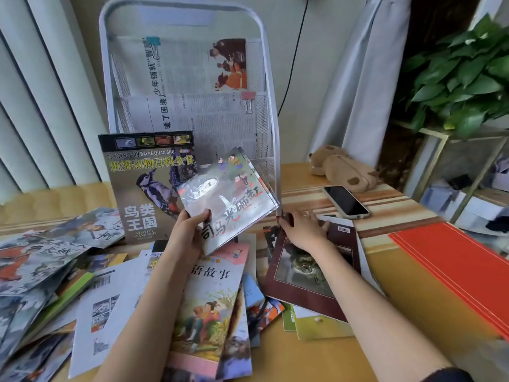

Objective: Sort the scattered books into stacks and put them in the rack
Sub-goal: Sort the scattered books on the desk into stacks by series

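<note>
Looking down, I see the table [316, 351] covered across its left and middle with scattered books [91, 293], overlapping at all angles. At the far edge stands the white rack [271, 111], its upper pockets filled with clipped newspapers [187, 78]. A bird book [137, 194] stands upright against the rack's foot on the left side.

At the right edge lies a red folder [454, 266], flat and apart from the pile. Between it and the pile rests a dark book [311, 274], tilted, lying over green booklets [316, 323] near the front. My right hand [305, 230] rests on this dark book's far end, fingers spread flat and relaxed, gripping nothing, just beside the rack's right leg.

My left hand [190, 232] holds a thin stack of glossy picture books [228, 199] by its lower left corner, thumb on top, lifted and tilted above the pile in front of the rack's lowest pocket. The stack overlaps the bird book's right side from my view. Under it lies a story book [212, 304] with a pink edge.

Behind my right hand, near the far edge, a phone [345, 201] lies face up, with a brown plush toy [344, 166] just beyond it. A leafy plant [465, 75] sits off the far right corner.
</note>
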